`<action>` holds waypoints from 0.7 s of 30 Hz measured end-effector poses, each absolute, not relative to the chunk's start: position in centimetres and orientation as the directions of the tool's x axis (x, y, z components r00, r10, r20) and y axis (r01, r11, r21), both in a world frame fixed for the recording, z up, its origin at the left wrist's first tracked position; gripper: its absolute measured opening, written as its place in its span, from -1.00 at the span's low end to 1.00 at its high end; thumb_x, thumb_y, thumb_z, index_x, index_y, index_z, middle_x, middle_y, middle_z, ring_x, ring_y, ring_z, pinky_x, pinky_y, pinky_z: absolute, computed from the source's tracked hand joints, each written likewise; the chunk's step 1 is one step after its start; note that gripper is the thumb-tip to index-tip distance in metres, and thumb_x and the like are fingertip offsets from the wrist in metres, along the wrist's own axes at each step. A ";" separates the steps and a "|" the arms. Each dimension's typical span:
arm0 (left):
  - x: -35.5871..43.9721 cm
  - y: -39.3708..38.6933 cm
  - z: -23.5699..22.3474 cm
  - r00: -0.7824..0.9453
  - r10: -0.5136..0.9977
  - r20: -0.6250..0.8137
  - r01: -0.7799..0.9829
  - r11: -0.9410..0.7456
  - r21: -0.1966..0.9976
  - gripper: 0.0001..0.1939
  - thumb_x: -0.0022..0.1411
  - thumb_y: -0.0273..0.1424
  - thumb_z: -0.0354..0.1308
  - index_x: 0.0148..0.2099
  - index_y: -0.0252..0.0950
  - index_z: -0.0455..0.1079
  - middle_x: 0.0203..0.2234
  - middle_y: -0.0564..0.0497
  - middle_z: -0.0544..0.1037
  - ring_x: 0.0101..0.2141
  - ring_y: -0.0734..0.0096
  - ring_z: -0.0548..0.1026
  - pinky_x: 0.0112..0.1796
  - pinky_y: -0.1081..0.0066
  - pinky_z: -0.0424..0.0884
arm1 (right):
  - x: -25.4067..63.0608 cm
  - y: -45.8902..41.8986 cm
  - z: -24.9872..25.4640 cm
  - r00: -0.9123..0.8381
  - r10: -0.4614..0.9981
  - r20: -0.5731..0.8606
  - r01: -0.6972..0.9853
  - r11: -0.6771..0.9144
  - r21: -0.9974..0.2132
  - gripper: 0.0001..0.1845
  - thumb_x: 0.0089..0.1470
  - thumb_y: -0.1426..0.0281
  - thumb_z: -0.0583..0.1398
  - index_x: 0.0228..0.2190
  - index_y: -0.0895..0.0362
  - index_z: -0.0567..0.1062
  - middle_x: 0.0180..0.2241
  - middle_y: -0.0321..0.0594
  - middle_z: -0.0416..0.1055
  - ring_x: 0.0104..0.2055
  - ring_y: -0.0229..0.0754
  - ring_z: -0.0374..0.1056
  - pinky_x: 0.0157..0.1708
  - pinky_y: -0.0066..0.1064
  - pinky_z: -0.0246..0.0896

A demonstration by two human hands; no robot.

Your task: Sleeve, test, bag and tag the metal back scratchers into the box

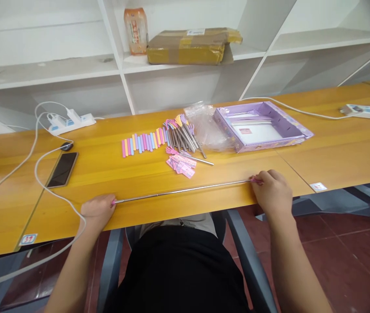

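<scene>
A long telescopic metal rod (185, 190) lies stretched out along the front of the wooden table (113, 174). My left hand (98, 210) is closed round its pink handle end at the table's edge. My right hand (273, 191) pinches the pink tip at the other end. Behind the rod lie a bundle of collapsed rods with pink hand-shaped tips (181, 137), a row of pastel handle sleeves (143, 143) and a pile of small pink tags (181, 165).
A purple box (289, 126) and a crumpled clear plastic bag (204, 126) sit at the back right. A phone (62, 168), white cables (38, 174) and a power strip (70, 121) are on the left. Another power strip (367, 111) lies far right. White shelves hold a cardboard parcel (188, 45).
</scene>
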State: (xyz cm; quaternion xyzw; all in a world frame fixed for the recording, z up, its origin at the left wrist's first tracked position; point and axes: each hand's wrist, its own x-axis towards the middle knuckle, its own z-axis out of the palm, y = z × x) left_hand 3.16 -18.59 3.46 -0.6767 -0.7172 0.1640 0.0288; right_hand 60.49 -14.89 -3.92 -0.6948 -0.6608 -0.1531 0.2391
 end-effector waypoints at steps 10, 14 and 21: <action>8.4 -19.2 4.7 0.063 0.971 -0.229 0.968 -0.115 -0.222 -0.62 0.49 -0.40 -0.11 -0.12 -0.27 0.57 -0.26 -0.23 0.70 -0.19 -0.04 0.68 -0.30 0.26 0.41 | 53.9 -14.8 -0.9 -0.111 0.838 0.534 0.987 0.157 -0.042 -0.81 0.31 0.45 0.22 -0.40 0.09 0.47 -0.35 -0.13 0.45 -0.25 -0.08 0.33 -0.34 -0.28 0.04; 14.1 -19.2 4.9 0.127 0.965 -0.230 0.972 -0.167 -0.165 -0.61 0.50 -0.46 -0.14 -0.08 -0.30 0.55 -0.28 -0.26 0.68 -0.21 -0.05 0.69 -0.27 0.22 0.49 | 45.9 -16.6 1.1 -0.371 0.722 0.584 0.900 0.434 0.036 -0.80 0.41 0.48 0.18 -0.33 0.10 0.48 -0.36 -0.16 0.44 -0.29 -0.10 0.29 -0.32 -0.27 0.05; 18.6 -19.1 4.5 0.181 0.920 -0.348 0.970 -0.225 -0.092 -0.65 0.49 -0.47 -0.09 -0.01 -0.35 0.55 -0.24 -0.32 0.69 -0.20 -0.06 0.71 -0.20 0.15 0.58 | 38.0 -19.1 -0.1 -0.490 0.635 0.598 0.792 0.610 0.001 -0.72 0.40 0.57 0.17 -0.39 0.09 0.42 -0.43 -0.21 0.38 -0.36 -0.12 0.19 -0.35 -0.24 -0.03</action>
